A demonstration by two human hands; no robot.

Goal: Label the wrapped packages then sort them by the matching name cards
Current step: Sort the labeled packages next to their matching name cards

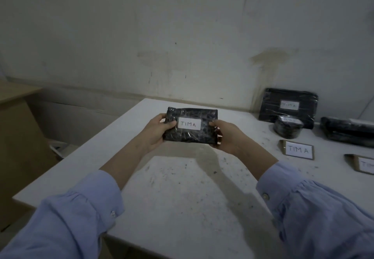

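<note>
1. Centrally: black wrapped package (191, 126), held up above the table (172, 188) w/ its white label (189, 124) facing the camera; label reads "TIMA".
2. Left hand (156, 131) closed on the pkg's left edge, thumb on the front face, fingers behind.
3. Right hand (226, 135) closed on the right edge, thumb tip on the front just beside the label; both hands carry the pkg, nothing else in either.
4. Step in hand (judgement): labelling of this pkg looks done; it is being read/checked before sorting.
5. To the right on the table: "TIMA" name card (298, 149), lying flat. Behind it, a round black pkg (288, 127) and a large flat black pkg (288, 105) leaning at the wall (182, 36); the large one's label seems to read "TIMA", the round one's is too blurred to read.
6. Further right: a second name card (362, 163), cut by the frame edge, text unreadable; a long dark pkg (348, 131) behind it.
7. Next move (judgement): carry the pkg rightward and set it down w/ the group behind the "TIMA" card, clear of the second card's group.
</note>
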